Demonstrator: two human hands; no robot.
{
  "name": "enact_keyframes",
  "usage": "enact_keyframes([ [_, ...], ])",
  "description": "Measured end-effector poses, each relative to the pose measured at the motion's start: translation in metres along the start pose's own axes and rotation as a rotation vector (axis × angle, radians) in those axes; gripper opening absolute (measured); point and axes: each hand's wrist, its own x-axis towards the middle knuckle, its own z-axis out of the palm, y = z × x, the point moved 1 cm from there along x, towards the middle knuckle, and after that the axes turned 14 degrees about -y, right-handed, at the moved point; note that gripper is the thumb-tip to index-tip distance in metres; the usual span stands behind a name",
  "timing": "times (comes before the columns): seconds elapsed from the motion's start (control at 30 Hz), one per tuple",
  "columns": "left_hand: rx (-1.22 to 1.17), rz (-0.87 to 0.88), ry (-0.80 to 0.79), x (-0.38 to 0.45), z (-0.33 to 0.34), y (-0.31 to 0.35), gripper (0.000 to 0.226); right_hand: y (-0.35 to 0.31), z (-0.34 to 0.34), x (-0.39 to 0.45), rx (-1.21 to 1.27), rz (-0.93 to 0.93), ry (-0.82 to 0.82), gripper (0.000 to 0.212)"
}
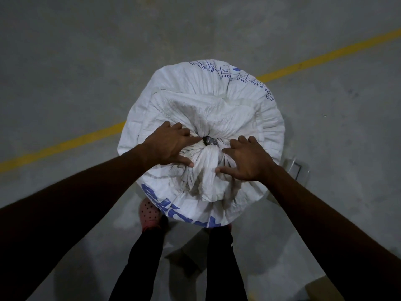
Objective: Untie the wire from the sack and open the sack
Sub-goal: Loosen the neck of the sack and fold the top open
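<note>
A full white woven sack (217, 98) with blue print stands upright on the floor in front of me, seen from above. Its gathered mouth (209, 142) shows a small dark opening with something grey inside. No wire is visible around the neck. My left hand (171, 146) rests on the gathered fabric just left of the opening, fingers spread, fingertips at its edge. My right hand (245, 161) lies on the folds just right of the opening, fingers apart. Neither hand closes around anything that I can see.
The sack stands on a grey concrete floor (86, 61) crossed by a yellow painted line (65, 146). My legs and a pink perforated clog (148, 213) are right behind the sack. A small clear item (295, 170) lies at its right, and a cardboard corner (323, 290) sits bottom right.
</note>
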Motion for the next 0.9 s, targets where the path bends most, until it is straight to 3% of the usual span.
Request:
enact_keyframes([
  [0.13,0.062,-0.015,0.005,0.007,0.0,0.008,0.103,0.006,0.001,-0.003,-0.047,0.066,-0.014,0.102],
  [0.33,0.112,-0.02,-0.023,0.022,-0.006,0.027,0.102,0.009,0.004,0.0,-0.075,0.131,0.028,0.091],
  [0.57,-0.173,-0.05,0.11,0.032,0.001,0.039,0.072,0.017,0.007,-0.012,0.026,0.136,0.111,0.085],
  [0.77,-0.478,0.005,0.249,0.027,0.01,0.048,0.049,0.027,0.01,-0.017,0.222,0.153,0.145,0.063],
  [0.9,-0.502,0.074,0.234,0.011,0.01,0.061,0.035,0.027,0.012,-0.012,0.257,0.133,0.13,0.053],
])
